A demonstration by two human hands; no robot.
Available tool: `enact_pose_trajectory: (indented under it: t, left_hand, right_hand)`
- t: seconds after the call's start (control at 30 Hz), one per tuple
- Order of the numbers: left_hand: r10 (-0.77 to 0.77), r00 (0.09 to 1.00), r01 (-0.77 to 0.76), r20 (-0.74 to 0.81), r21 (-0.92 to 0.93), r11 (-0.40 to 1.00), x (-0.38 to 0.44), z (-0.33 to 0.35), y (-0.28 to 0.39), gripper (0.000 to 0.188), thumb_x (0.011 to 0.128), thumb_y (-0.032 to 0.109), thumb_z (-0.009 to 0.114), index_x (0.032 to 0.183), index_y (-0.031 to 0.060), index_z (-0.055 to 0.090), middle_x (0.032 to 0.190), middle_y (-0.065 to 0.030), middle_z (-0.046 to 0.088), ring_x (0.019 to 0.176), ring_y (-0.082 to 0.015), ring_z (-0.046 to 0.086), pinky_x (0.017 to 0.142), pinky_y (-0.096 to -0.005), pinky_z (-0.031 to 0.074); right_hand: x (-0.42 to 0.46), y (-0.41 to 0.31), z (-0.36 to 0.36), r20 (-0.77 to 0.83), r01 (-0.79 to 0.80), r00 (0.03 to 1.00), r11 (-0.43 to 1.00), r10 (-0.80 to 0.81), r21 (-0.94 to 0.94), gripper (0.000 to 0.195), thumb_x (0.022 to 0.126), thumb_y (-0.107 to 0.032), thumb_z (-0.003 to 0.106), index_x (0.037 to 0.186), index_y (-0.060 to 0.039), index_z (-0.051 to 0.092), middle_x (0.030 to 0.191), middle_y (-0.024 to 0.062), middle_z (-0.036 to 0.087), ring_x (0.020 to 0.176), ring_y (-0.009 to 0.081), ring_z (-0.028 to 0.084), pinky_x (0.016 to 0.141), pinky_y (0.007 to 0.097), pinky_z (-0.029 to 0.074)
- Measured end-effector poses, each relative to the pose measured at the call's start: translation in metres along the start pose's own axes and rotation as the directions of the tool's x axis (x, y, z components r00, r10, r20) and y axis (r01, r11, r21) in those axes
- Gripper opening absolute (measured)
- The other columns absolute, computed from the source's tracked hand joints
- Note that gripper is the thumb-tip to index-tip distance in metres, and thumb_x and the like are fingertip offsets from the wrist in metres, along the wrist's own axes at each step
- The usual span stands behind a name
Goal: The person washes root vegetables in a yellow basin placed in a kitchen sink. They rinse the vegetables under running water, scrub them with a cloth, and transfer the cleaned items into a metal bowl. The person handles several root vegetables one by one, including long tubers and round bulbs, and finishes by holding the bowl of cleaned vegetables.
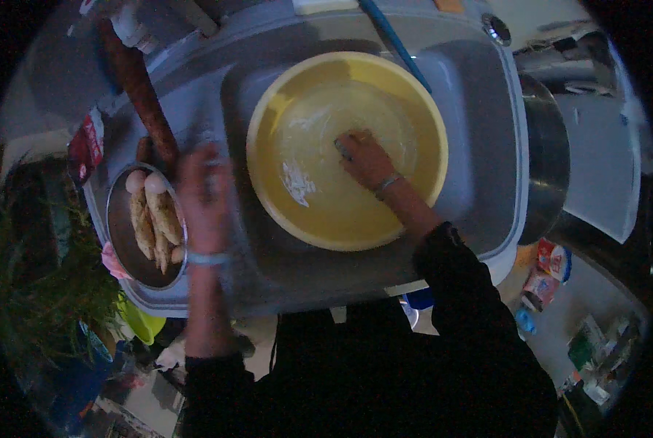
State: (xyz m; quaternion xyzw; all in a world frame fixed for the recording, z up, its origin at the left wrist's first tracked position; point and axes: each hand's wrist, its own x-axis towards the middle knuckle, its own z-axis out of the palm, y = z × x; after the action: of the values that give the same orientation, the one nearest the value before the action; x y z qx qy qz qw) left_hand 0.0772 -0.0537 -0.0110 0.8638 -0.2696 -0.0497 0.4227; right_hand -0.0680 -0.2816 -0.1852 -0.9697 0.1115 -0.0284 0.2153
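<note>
A large yellow plastic basin [439, 148] with water in it stands in the sink. My right hand [366, 159] is over the middle of the basin with its fingers curled. A small dark patch shows at its fingertips, too unclear to name. My left hand [206, 202] is motion-blurred above the left side of the sink counter, just right of a metal bowl [119, 235]. Inside the bowl lie several pale peeled roots [164, 216] and white rounded pieces like eggs [155, 184]. Behind the bowl lies a long brown root vegetable [147, 109], with a shorter brown piece [143, 150] beside it.
A blue hose [395, 44] reaches over the sink's back edge [441, 24]. Right of the sink is a round metal pan [543, 159]. A red packet [87, 147] lies at the left rim, near green leafy stalks [47, 274]. Packets [543, 279] sit at lower right.
</note>
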Motion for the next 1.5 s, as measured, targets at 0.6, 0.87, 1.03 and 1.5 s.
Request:
enact_pose_trajectory:
  t: [0.6,0.87,1.03,1.5]
  left_hand:
    - [-0.356,0.547,0.692,0.758,-0.648,-0.318,-0.034,0.214,-0.055,0.029,0.084,0.034,0.049,0.1,0.0094,0.051,0.102,-0.0069,0.053,0.093,-0.0266,0.053,0.08,-0.0444,0.047]
    - [-0.036,0.731,0.581,0.682,-0.649,-0.49,-0.049,0.243,-0.148,0.027,0.085,0.031,0.049,0.099,0.0076,0.053,0.098,-0.0107,0.056,0.088,-0.0234,0.056,0.081,-0.0428,0.048]
    - [-0.56,0.505,0.525,0.657,-0.748,-0.405,-0.041,0.227,-0.1,0.023,0.087,0.025,0.048,0.097,0.0057,0.054,0.095,-0.0092,0.058,0.089,-0.0229,0.056,0.082,-0.0414,0.047]
    - [-0.562,0.464,0.64,0.684,-0.698,-0.321,-0.029,0.197,-0.103,0.019,0.085,0.017,0.05,0.1,0.0059,0.055,0.098,-0.0077,0.058,0.093,-0.023,0.056,0.086,-0.0401,0.046]
  right_hand:
    - [0.045,-0.023,0.017,0.187,-0.297,0.947,0.933,0.261,0.203,0.033,0.083,-0.036,0.05,0.079,-0.0027,0.054,0.078,0.0195,0.058,0.076,0.0347,0.056,0.066,0.0442,0.046]
    - [0.032,-0.038,0.026,-0.15,-0.035,0.986,0.963,0.078,0.267,0.025,0.081,-0.026,0.049,0.097,-0.007,0.055,0.095,0.0128,0.055,0.087,0.0319,0.056,0.08,0.0443,0.041]
    - [0.022,-0.06,0.043,-0.327,0.019,0.94,0.94,0.1,0.342,0.023,0.08,-0.024,0.049,0.094,-0.0068,0.055,0.091,0.0121,0.057,0.087,0.0323,0.056,0.078,0.044,0.042]
    - [0.045,-0.022,0.017,0.148,-0.302,0.951,0.703,0.273,0.644,0.027,0.084,-0.024,0.044,0.1,-0.004,0.054,0.094,0.0162,0.059,0.083,0.0355,0.055,0.075,0.0438,0.043]
